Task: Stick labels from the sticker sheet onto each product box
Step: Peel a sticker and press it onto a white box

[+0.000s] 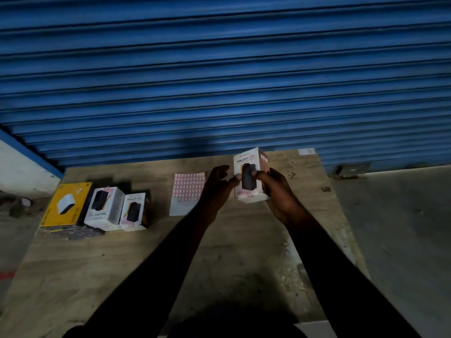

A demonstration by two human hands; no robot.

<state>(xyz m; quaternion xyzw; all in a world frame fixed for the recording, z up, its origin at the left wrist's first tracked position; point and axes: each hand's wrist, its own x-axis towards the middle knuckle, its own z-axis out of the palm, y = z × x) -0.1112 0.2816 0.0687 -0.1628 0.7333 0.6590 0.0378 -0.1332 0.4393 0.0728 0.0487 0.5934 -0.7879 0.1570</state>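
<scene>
Just right of the sticker sheet [188, 191], the right hand [275, 191] grips the product box [246, 158]; the loosely open left hand [218, 184] touches its front. It is probably best to brace the box firmly while pressing any label flat.

Single head view, wide-angle: looks forward-down across near table [122, 264] toward shutter [219, 69].

shutter [219, 69]: blue, dark horizontal ribs
table [122, 252]: brown wood grain
sheet [186, 191]: white, grid of pink-outlined labels
held box [246, 158]: white, black product picture, orange side
left box [64, 203]: yellow, white product picture
second box [105, 208]: white, black picture
third box [133, 211]: white, black picture
floor [402, 228]: grey
sleeves [166, 276]: black
</scene>
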